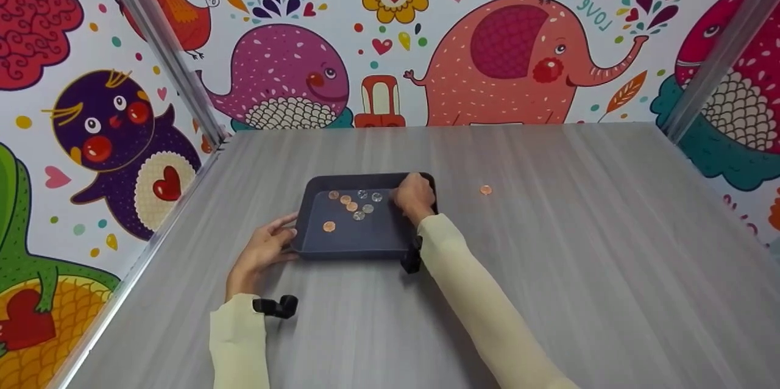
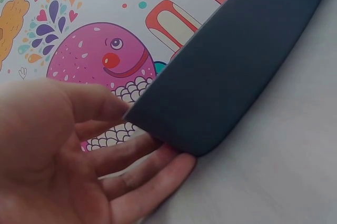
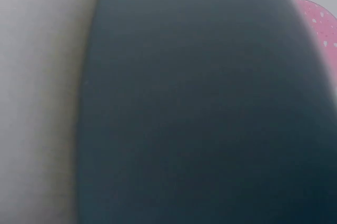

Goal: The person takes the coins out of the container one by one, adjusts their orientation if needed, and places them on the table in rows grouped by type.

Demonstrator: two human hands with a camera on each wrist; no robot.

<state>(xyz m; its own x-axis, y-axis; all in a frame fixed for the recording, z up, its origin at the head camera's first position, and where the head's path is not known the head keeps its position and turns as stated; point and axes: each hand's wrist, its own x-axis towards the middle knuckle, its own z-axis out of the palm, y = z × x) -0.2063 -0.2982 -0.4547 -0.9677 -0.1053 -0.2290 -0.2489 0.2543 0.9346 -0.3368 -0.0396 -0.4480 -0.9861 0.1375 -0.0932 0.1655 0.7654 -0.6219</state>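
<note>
A dark grey rectangular tray (image 1: 378, 236) lies on the table, with several copper-coloured and silver coins (image 1: 351, 206) spread over its floor. My left hand (image 1: 265, 247) is at the tray's left side. In the left wrist view, the fingers (image 2: 142, 182) stretch out and touch the outer wall and rim near a corner. My right hand (image 1: 415, 197) reaches into the tray's back right corner with its fingers bent downward. Its fingertips are hidden, so whether it pinches anything cannot be seen. The tray wall (image 3: 200, 103) fills most of the blurred right wrist view.
One copper-coloured coin (image 1: 485, 189) lies on the grey wood-grain table (image 1: 585, 242) right of the tray. A panel with cartoon animals (image 1: 499, 66) stands along the back. Metal posts (image 1: 164, 47) rise at the back corners. Each wrist wears a black camera mount (image 1: 277, 306).
</note>
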